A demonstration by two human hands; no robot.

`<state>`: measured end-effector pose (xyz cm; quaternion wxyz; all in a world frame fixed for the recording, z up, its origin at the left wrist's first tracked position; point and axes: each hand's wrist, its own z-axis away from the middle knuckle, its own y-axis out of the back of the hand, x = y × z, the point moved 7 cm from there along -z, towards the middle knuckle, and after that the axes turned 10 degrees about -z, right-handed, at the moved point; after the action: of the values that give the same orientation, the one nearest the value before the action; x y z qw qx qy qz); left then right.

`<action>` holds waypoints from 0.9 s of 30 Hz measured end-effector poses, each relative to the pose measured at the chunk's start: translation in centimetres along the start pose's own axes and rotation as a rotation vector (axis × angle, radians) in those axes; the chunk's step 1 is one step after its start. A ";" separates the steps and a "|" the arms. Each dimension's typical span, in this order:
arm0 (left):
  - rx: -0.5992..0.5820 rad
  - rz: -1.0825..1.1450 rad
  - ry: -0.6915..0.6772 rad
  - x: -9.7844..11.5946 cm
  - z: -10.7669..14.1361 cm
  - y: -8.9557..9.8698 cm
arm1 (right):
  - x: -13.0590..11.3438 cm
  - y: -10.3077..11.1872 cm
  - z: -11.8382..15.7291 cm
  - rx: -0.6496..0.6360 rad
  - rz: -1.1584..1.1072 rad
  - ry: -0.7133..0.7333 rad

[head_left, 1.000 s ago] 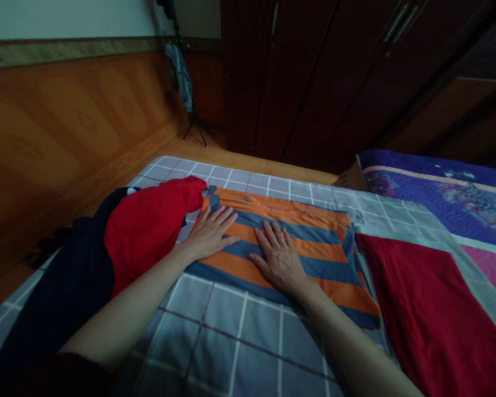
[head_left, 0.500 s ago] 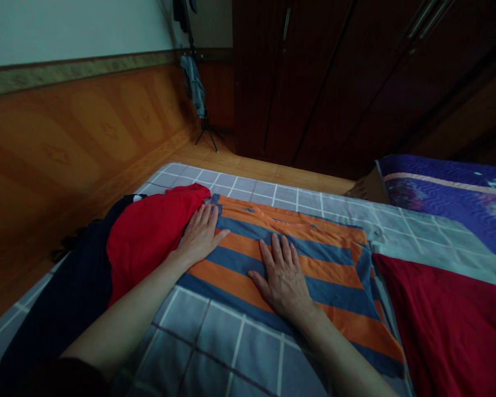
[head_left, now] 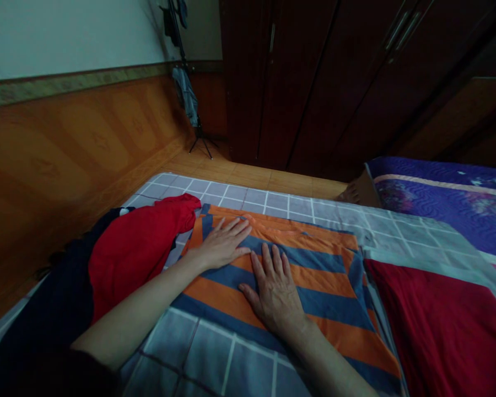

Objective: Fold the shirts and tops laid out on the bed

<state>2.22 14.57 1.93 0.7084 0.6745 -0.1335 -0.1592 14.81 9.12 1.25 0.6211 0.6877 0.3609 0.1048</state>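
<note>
An orange and blue-grey striped shirt (head_left: 326, 275) lies spread on the bed, its neckline toward the far side. My left hand (head_left: 224, 242) rests flat on the shirt's upper left part, fingers stretched toward the neckline. Near the middle of the cloth lies my right hand (head_left: 275, 289), palm down with fingers spread. The two hands are close together, the left thumb near the right fingertips. Neither one grips the fabric. Left of the shirt is a rumpled red garment (head_left: 136, 242) beside dark navy cloth (head_left: 45, 309).
A folded dark red cloth (head_left: 442, 320) lies right of the shirt on the checked bedsheet (head_left: 206, 353). Beyond the bed stand a dark wardrobe (head_left: 297, 82) and a coat stand (head_left: 196, 129) with clothes. A purple quilted cover (head_left: 446, 193) is at the right.
My left hand has slid right from the shirt's left edge onto its upper part, nearer the right hand. My right hand stays on the middle of the shirt. The view has shifted slightly.
</note>
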 end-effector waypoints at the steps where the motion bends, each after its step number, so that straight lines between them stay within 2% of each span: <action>1: 0.013 -0.016 0.061 -0.5 -0.7 -0.1 | 0.1 0.0 0.0 -0.001 -0.006 -0.004; 3: 0.059 -0.030 0.095 -0.9 -1.6 -0.1 | 0.1 0.0 0.2 0.005 -0.024 -0.009; 7: 0.105 -0.003 0.008 -0.3 -2.0 -0.8 | 0.3 -0.1 0.3 0.012 -0.050 -0.019; 10: 0.161 0.001 0.082 -0.5 -1.7 -0.8 | 0.5 -0.2 0.2 0.013 -0.050 -0.024; 14: 0.157 0.040 -0.011 0.8 -1.7 -0.7 | 0.4 -0.3 0.3 0.031 -0.049 -0.020; 18: 0.234 0.075 0.043 1.2 -1.6 -0.4 | 0.6 -0.1 0.4 0.039 -0.053 -0.017; 22: 0.215 0.067 -0.060 2.2 -1.7 -1.4 | 2.7 0.3 -0.1 0.044 -0.010 -0.039; 25: 0.223 0.029 -0.063 2.1 -1.6 -1.8 | 5.6 1.3 -0.5 0.150 0.082 -0.176; 27: 0.251 0.016 -0.077 2.2 -1.5 -1.6 | 6.6 1.8 -0.6 0.206 0.111 -0.233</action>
<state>4.78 15.00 0.17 0.6139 0.7502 -0.1849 -0.1613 19.84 13.75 1.00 0.5783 0.7742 0.2566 0.0210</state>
